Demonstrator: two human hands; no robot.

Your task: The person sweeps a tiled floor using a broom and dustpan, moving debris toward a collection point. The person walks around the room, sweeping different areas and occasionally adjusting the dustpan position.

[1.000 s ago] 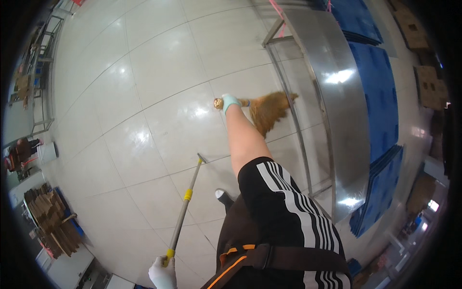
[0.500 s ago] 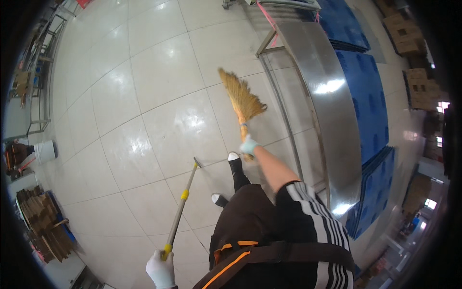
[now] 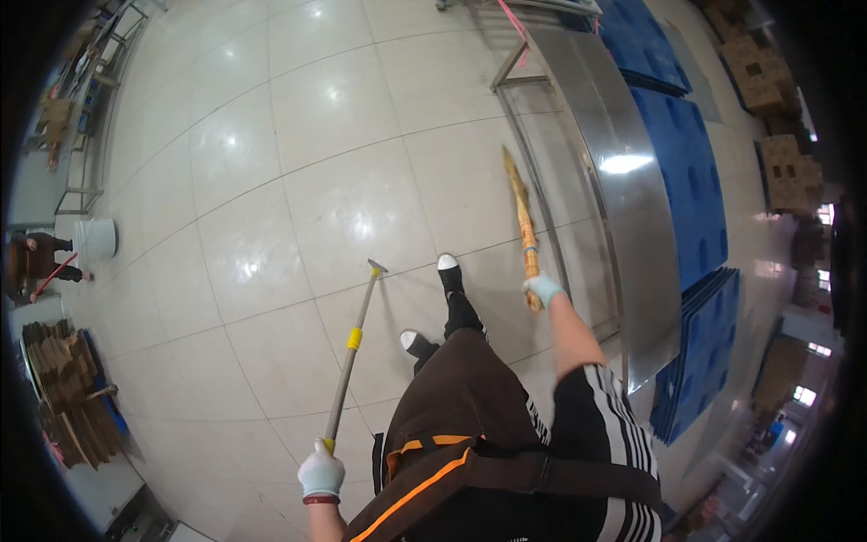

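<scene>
My gloved left hand (image 3: 321, 471) is closed round the end of a grey pole with yellow fittings. This long-handled scraper (image 3: 354, 340) slants away from me, its narrow dark head near the floor ahead of my feet. In my gloved right hand (image 3: 544, 289) is a straw hand broom (image 3: 524, 213), gripped near the butt of its handle. The broom points away from me and shows edge-on, so its bristles look thin. It is beside the lower rail of a steel table (image 3: 623, 194), on the table's left.
Blue panels (image 3: 677, 172) are stacked beyond the table on the right. Flattened cardboard (image 3: 68, 388) stands at the left, near a white bucket (image 3: 96, 238) and another person (image 3: 36, 264) with a red-handled tool. Cartons (image 3: 786, 172) line the far right. Pale tiles (image 3: 244, 181) cover the floor.
The broom has swung right toward the table and turned from broadside to edge-on. My left hand and the scraper have shifted slightly right in view. Both hands keep their grip.
</scene>
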